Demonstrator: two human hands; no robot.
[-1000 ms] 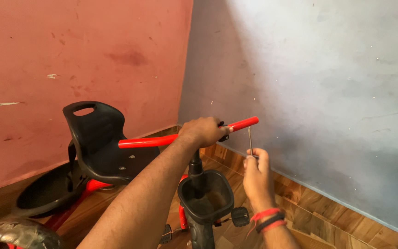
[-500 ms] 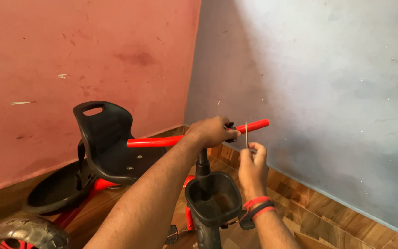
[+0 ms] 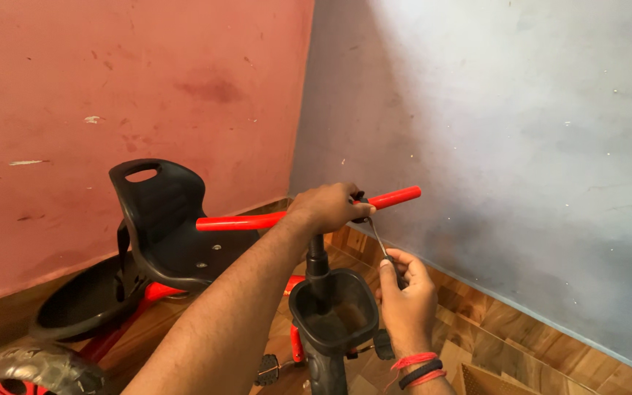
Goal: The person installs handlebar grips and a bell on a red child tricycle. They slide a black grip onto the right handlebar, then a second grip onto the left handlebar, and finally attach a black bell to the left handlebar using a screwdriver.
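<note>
A child's tricycle stands in a room corner, with a black seat [image 3: 159, 212], a red handlebar [image 3: 396, 197] and a small black front basket [image 3: 334, 311]. My left hand [image 3: 327, 207] is closed over the middle of the handlebar, above the black stem. My right hand [image 3: 406, 296] sits lower, to the right of the basket, pinching a thin metal screwdriver [image 3: 379, 240]. The tool slants up and to the left, its tip at the handlebar clamp just under my left thumb.
A dull red wall [image 3: 111, 95] lies to the left and a grey-blue wall [image 3: 513, 132] to the right. The floor [image 3: 521, 344] is wood-patterned. A black rear tub [image 3: 85, 303], a wheel [image 3: 31, 369] and a pedal [image 3: 266, 369] show low in the view.
My right hand has dropped lower beside the basket, and the screwdriver has tilted from upright to slanting up-left toward the clamp. My left hand keeps its grip on the handlebar.
</note>
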